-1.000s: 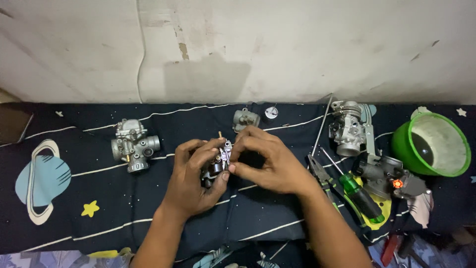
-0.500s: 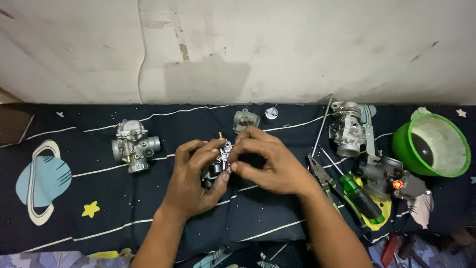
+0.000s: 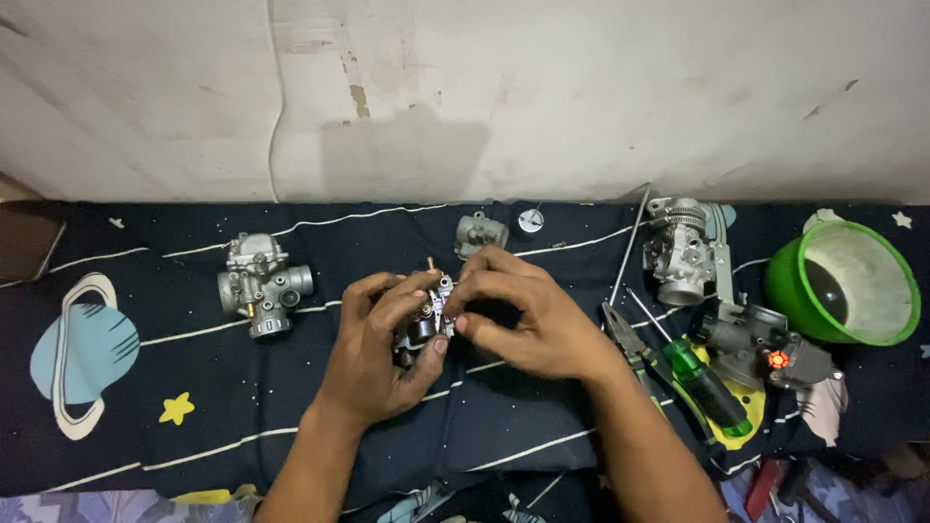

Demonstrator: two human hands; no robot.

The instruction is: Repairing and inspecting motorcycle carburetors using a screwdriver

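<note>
At the right edge of the frame a green plastic bowl lies tipped on its side, its mouth facing up and left; the inside looks dusty grey, and whether anything lies in it cannot be told. In the middle of the frame, over the dark blue space-print cloth, both hands close on a small silver-and-black metal carburettor. Its thin brass tube points toward the top of the frame, so its long axis runs roughly top to bottom. The left hand comes in from the lower edge, cupping the part from below and left with fingers curled round it. The right hand reaches in from lower right, palm down, fingertips pinched on the part's upper right side.
</note>
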